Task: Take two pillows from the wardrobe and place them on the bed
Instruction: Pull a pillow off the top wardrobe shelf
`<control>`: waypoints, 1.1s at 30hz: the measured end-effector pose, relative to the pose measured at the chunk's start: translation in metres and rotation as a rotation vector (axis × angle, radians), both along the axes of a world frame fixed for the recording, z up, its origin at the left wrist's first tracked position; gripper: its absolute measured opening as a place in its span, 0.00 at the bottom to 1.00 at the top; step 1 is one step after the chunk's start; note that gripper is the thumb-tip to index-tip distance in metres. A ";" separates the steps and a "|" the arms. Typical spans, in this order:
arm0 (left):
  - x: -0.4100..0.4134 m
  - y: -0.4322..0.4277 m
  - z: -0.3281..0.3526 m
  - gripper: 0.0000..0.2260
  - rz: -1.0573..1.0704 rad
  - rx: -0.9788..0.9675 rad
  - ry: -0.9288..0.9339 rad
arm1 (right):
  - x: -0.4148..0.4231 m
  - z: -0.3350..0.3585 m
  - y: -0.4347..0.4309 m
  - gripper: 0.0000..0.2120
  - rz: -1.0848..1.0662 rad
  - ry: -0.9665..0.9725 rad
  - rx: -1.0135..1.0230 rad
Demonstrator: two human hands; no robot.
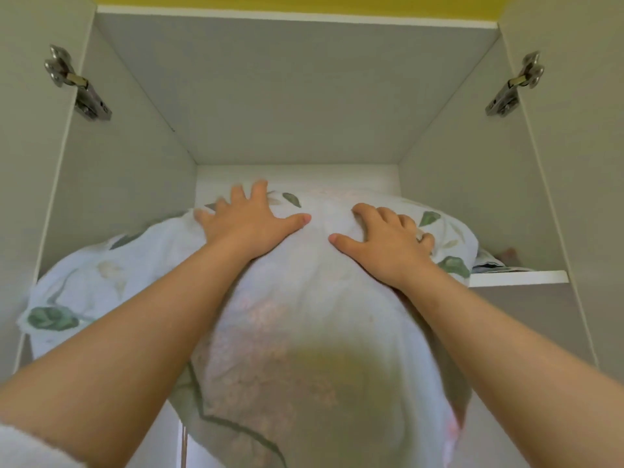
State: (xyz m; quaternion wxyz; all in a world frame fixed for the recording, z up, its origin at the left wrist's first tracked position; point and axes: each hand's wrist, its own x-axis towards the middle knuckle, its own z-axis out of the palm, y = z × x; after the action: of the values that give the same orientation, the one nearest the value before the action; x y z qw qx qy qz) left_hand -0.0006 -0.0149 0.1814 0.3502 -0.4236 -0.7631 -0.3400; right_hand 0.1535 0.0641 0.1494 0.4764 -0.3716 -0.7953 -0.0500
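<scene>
While the leaf-print pillow (304,315) hangs off the wardrobe shelf (516,276) toward 6 o'clock, the left hand (250,224) presses it at 11 o'clock, fingers spread flat, and the right hand (388,239) at 1 o'clock curls its fingers into it.

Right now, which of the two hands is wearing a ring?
The right hand, whose fingers curl into the leaf-print pillow: a ring shows on one finger. The left hand lies spread flat on the same pillow, no ring showing.

The pillow (304,298) overhangs the wardrobe shelf (516,276) front. On it: left hand (250,224) at left, right hand (388,238) at right.
</scene>
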 end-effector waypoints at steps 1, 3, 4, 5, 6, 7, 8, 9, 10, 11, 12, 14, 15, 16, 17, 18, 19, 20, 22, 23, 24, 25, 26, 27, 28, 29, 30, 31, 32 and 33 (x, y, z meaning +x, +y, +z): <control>-0.005 0.005 0.000 0.35 -0.007 -0.067 -0.078 | -0.004 -0.004 0.003 0.31 -0.028 -0.023 0.008; -0.009 0.011 -0.004 0.25 -0.009 -0.058 -0.069 | -0.011 -0.013 0.007 0.31 -0.072 -0.060 0.051; -0.010 0.012 -0.006 0.19 -0.010 -0.006 -0.013 | -0.013 -0.017 0.008 0.30 -0.082 -0.056 0.075; -0.008 0.011 -0.008 0.14 -0.014 0.042 0.044 | -0.015 -0.022 0.008 0.30 -0.086 -0.043 0.096; -0.006 0.009 -0.011 0.13 -0.015 0.081 0.112 | -0.015 -0.025 0.008 0.29 -0.082 -0.025 0.114; -0.004 0.006 -0.016 0.13 -0.022 0.108 0.171 | -0.014 -0.028 0.008 0.28 -0.072 -0.003 0.125; 0.000 0.000 -0.022 0.13 -0.042 0.143 0.214 | -0.012 -0.031 0.008 0.28 -0.062 0.024 0.131; 0.004 -0.008 -0.031 0.13 -0.070 0.181 0.243 | -0.008 -0.034 0.008 0.27 -0.050 0.054 0.136; 0.007 -0.016 -0.042 0.14 -0.092 0.217 0.277 | -0.005 -0.036 0.008 0.27 -0.037 0.087 0.140; 0.009 -0.025 -0.056 0.14 -0.110 0.253 0.325 | -0.001 -0.037 0.008 0.27 -0.024 0.121 0.142; 0.011 -0.032 -0.069 0.15 -0.130 0.265 0.376 | 0.003 -0.038 0.008 0.26 -0.013 0.152 0.140; 0.018 -0.045 -0.093 0.18 -0.188 0.260 0.384 | 0.009 -0.037 0.009 0.25 0.002 0.203 0.129; 0.019 -0.048 -0.098 0.18 -0.226 0.271 0.337 | 0.011 -0.035 0.009 0.25 0.011 0.221 0.121; 0.019 -0.048 -0.099 0.17 -0.255 0.294 0.282 | 0.011 -0.033 0.009 0.25 0.019 0.231 0.116; 0.018 -0.046 -0.096 0.15 -0.263 0.335 0.261 | 0.011 -0.032 0.008 0.25 0.026 0.233 0.117; 0.016 -0.040 -0.090 0.16 -0.246 0.370 0.251 | 0.010 -0.032 0.008 0.25 0.029 0.230 0.126; 0.013 -0.033 -0.083 0.22 -0.227 0.356 0.194 | 0.009 -0.032 0.008 0.24 0.029 0.227 0.141; 0.009 -0.023 -0.074 0.29 -0.248 0.319 0.074 | 0.009 -0.034 0.008 0.24 0.026 0.223 0.153; 0.004 -0.004 -0.056 0.38 -0.382 0.252 -0.207 | 0.008 -0.037 0.010 0.25 0.012 0.217 0.161; 0.003 0.006 -0.048 0.41 -0.448 0.234 -0.325 | 0.009 -0.038 0.012 0.25 0.004 0.219 0.159; 0.000 0.015 -0.041 0.44 -0.502 0.234 -0.421 | 0.009 -0.038 0.014 0.25 -0.002 0.228 0.153; -0.002 0.023 -0.033 0.45 -0.560 0.252 -0.502 | 0.010 -0.037 0.015 0.25 -0.004 0.245 0.142; -0.002 0.029 -0.026 0.45 -0.619 0.284 -0.567 | 0.011 -0.035 0.018 0.25 -0.005 0.263 0.125; -0.002 0.033 -0.020 0.41 -0.657 0.311 -0.595 | 0.010 -0.033 0.020 0.25 -0.010 0.271 0.108; -0.001 0.037 -0.016 0.36 -0.657 0.321 -0.571 | 0.009 -0.032 0.022 0.25 -0.021 0.263 0.097; 0.002 0.038 -0.016 0.29 -0.623 0.325 -0.512 | 0.008 -0.033 0.023 0.25 -0.036 0.244 0.094; 0.004 0.038 -0.020 0.23 -0.586 0.343 -0.454 | 0.007 -0.035 0.023 0.25 -0.048 0.225 0.099; 0.006 0.036 -0.028 0.19 -0.580 0.374 -0.415 | 0.006 -0.039 0.023 0.25 -0.056 0.213 0.113; 0.007 0.033 -0.038 0.16 -0.606 0.405 -0.407 | 0.006 -0.044 0.022 0.25 -0.061 0.211 0.135; 0.007 0.027 -0.051 0.12 -0.661 0.433 -0.425 | 0.007 -0.050 0.021 0.25 -0.066 0.219 0.166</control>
State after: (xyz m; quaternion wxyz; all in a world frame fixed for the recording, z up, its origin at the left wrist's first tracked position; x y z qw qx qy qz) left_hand 0.0060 0.0125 0.1299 0.1388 -0.4823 -0.5530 -0.6651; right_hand 0.1602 0.0848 0.0999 0.5876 -0.3602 -0.7189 -0.0902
